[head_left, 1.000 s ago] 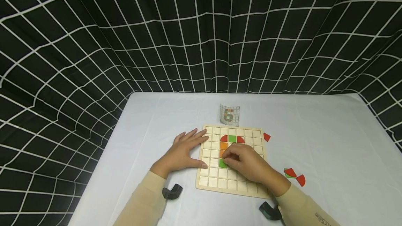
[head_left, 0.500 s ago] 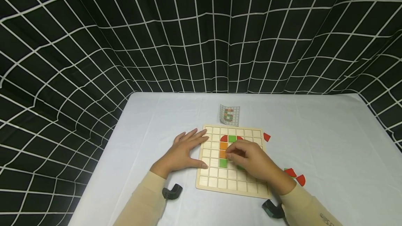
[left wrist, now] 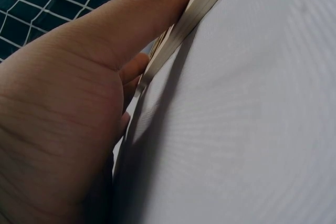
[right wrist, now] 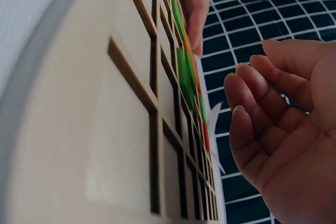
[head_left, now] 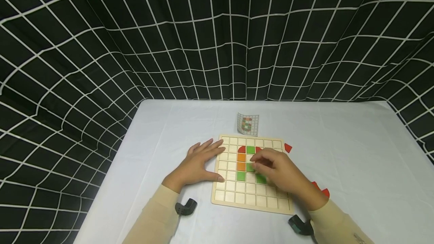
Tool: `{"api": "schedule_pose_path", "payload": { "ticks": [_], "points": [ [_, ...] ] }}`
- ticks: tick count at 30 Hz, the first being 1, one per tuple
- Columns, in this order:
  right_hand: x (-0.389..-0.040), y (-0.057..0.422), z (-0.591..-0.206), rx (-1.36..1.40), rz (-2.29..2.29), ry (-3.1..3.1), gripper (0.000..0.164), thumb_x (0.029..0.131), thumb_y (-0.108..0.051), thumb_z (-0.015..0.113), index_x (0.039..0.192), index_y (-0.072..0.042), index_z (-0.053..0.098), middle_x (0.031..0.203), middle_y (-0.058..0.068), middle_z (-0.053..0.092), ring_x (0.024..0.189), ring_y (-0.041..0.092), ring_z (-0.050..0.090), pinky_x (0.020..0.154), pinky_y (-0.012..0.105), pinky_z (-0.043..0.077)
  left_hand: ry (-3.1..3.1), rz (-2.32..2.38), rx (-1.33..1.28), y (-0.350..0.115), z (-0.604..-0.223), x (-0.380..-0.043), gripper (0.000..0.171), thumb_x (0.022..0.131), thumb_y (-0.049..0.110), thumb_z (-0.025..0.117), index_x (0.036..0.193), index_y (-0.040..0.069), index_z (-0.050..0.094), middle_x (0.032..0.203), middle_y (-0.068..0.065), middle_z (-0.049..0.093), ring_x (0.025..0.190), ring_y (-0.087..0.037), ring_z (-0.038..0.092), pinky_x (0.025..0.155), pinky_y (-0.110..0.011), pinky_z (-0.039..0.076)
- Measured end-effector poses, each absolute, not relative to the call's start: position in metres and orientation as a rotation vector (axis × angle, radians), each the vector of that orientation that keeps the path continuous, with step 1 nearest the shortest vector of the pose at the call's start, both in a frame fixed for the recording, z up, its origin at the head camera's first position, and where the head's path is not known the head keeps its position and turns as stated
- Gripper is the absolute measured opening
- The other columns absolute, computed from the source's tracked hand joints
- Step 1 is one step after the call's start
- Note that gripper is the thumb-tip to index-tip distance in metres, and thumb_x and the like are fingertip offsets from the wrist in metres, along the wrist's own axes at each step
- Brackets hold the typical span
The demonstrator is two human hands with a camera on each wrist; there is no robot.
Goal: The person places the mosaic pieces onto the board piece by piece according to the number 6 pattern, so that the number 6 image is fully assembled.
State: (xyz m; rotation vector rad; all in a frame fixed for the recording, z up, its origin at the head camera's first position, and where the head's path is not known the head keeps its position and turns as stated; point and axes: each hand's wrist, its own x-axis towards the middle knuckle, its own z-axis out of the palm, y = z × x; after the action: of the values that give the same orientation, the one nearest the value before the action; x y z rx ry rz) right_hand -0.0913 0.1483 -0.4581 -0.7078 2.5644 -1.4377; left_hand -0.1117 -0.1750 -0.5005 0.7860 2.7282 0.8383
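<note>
My left hand (head_left: 196,165) lies spread at the left side of a wooden grid board (head_left: 229,195), fingertips and thumb on its edge. In the left wrist view the thumb (left wrist: 142,22) reaches onto the board's rim. Over the board hovers my right hand (head_left: 275,168), fingers loosely bent. The right wrist view shows that hand (right wrist: 294,124) apart from the board, with no tile visible between its fingers. Near its fingertips lies a green square tile (head_left: 249,167). Orange tiles (head_left: 241,157), other green tiles (head_left: 240,176) and a red quarter-round tile (head_left: 242,149) sit in the grid.
A curled pattern card (head_left: 248,124) stands behind the board. One loose red piece (head_left: 288,148) lies by the board's right edge. More red pieces (head_left: 325,192) lie on the white table (head_left: 359,153), partly behind the right forearm. Black grid curtains (head_left: 217,40) enclose the table.
My right hand has moved right and slightly up, away from the left green tile. The middle green tile beside the lower orange one now shows. My left hand has stayed still.
</note>
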Motion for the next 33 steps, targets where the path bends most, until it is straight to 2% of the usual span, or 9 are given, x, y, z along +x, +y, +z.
{"api": "schedule_pose_path", "payload": {
  "ticks": [11,19,28,33],
  "points": [
    [-0.093,0.166,-0.455,-0.597,-1.421,2.596,0.012,0.100,-0.007,0.080,0.112,-0.011,0.079,0.105,-0.007,0.073,0.090,0.018,0.068,0.080,0.029,0.059,2.721,0.852,0.780,-0.175,-0.501,-0.112,0.104,0.080,0.063,0.091,0.166,0.024,0.049,0.177,0.013,0.027,0.165,-0.023,0.015,0.129,-0.054,0.003],
    [-0.095,0.181,-0.456,-0.540,-1.494,2.535,0.015,0.103,-0.015,0.079,0.115,-0.008,0.078,0.103,-0.004,0.074,0.090,0.020,0.070,0.081,0.029,0.058,2.724,0.857,0.790,-0.175,-0.502,-0.112,0.103,0.080,0.063,0.091,0.166,0.024,0.049,0.177,0.012,0.028,0.165,-0.023,0.015,0.129,-0.054,0.004],
    [-0.092,0.201,-0.456,-0.600,-1.622,2.460,0.014,0.106,-0.008,0.072,0.119,-0.001,0.075,0.110,0.007,0.075,0.093,0.022,0.071,0.083,0.026,0.058,2.720,0.860,0.787,-0.175,-0.501,-0.111,0.103,0.080,0.062,0.091,0.166,0.023,0.049,0.177,0.011,0.028,0.165,-0.023,0.015,0.129,-0.052,0.002],
    [-0.089,0.213,-0.452,-0.526,-1.631,2.461,0.019,0.109,-0.013,0.070,0.123,-0.002,0.075,0.114,0.011,0.074,0.099,0.020,0.070,0.088,0.023,0.053,2.723,0.861,0.786,-0.175,-0.501,-0.111,0.103,0.080,0.063,0.091,0.166,0.024,0.049,0.177,0.012,0.028,0.165,-0.023,0.015,0.129,-0.053,0.003]
  ]
}}
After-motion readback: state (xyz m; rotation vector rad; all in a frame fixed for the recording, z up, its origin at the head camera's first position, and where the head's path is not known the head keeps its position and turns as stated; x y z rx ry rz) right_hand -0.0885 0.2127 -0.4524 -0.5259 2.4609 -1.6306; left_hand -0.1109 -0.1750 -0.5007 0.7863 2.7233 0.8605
